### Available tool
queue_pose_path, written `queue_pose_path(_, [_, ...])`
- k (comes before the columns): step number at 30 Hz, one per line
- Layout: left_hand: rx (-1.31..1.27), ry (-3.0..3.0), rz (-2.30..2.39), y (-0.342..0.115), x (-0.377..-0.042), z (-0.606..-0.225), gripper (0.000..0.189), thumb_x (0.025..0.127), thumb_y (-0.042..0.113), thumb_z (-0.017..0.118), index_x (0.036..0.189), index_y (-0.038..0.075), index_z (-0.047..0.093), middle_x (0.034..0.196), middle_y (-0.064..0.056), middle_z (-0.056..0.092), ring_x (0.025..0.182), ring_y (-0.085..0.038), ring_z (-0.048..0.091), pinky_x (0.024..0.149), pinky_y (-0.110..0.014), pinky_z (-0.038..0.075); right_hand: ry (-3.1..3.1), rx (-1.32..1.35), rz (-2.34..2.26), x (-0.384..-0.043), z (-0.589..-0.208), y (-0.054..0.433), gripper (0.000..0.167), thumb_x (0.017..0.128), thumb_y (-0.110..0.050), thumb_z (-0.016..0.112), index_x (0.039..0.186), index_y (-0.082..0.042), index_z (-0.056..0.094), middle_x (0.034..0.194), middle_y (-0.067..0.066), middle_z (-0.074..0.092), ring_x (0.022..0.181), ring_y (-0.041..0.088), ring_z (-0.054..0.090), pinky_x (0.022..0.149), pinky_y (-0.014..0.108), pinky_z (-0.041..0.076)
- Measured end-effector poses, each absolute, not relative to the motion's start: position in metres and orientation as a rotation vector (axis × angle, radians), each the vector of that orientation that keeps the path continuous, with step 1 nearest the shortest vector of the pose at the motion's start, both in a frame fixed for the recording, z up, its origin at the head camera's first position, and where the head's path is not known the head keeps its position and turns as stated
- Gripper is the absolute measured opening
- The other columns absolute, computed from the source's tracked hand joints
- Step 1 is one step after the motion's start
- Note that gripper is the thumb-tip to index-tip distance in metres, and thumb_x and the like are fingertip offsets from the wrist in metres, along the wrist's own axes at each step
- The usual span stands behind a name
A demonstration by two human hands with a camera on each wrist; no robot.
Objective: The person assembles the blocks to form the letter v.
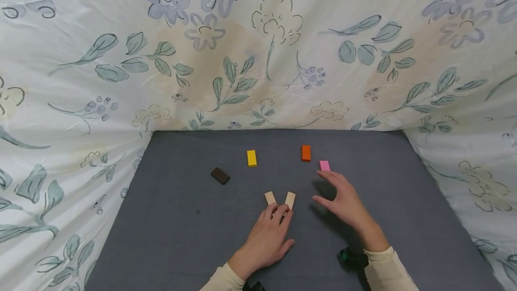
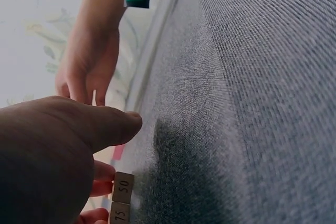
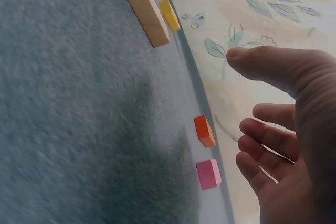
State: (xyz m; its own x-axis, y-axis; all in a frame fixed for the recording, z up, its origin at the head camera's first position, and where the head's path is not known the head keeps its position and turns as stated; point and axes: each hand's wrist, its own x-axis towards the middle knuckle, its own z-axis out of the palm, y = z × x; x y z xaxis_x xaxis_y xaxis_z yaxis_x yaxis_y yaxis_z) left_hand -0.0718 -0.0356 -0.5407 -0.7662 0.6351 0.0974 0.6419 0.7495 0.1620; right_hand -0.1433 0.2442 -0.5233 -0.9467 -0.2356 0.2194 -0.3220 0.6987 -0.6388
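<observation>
My left hand [image 1: 268, 239] rests its fingertips on two light wooden blocks, a left block [image 1: 269, 198] and a right block [image 1: 290, 200], which lie angled in a V. Their near ends are hidden under the fingers. In the left wrist view, one block end [image 2: 123, 187] reads 50 and the other block end [image 2: 120, 213] reads 75. My right hand [image 1: 349, 203] hovers above the table with thumb and fingers spread and holds nothing. Just beyond its fingertips lies a pink block [image 1: 324, 165], partly covered in the head view.
Further back on the grey table [image 1: 161, 228] lie an orange block [image 1: 306, 153], a yellow block [image 1: 251, 158] and a dark brown block [image 1: 220, 175]. A flowered cloth [image 1: 282, 57] hangs along the back and both sides.
</observation>
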Motion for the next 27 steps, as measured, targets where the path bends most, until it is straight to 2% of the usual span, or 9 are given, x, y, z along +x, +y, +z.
queue_pose_path(11, [-1.061,-2.892,-0.285,-0.036,-0.071,-0.541,0.069,0.101,0.052,0.076,0.153,0.011,0.058,0.152,-0.008,0.05,0.138,-0.029,0.046,0.113,-0.046,0.045,-2.865,0.369,1.052,-0.156,-0.513,0.259,0.078,0.087,-0.02,0.094,0.154,-0.004,0.058,0.154,0.027,0.053,0.14,0.048,0.049,0.112,0.073,0.039])
queue_pose_path(27, [-1.075,-2.855,-0.296,-0.036,-0.071,-0.543,0.069,0.099,0.05,0.079,0.152,0.01,0.058,0.152,-0.008,0.049,0.134,-0.028,0.045,0.11,-0.045,0.046,-2.856,0.402,1.056,-0.171,-0.516,0.273,0.077,0.089,-0.023,0.094,0.154,-0.003,0.058,0.154,0.025,0.054,0.141,0.047,0.049,0.113,0.073,0.036])
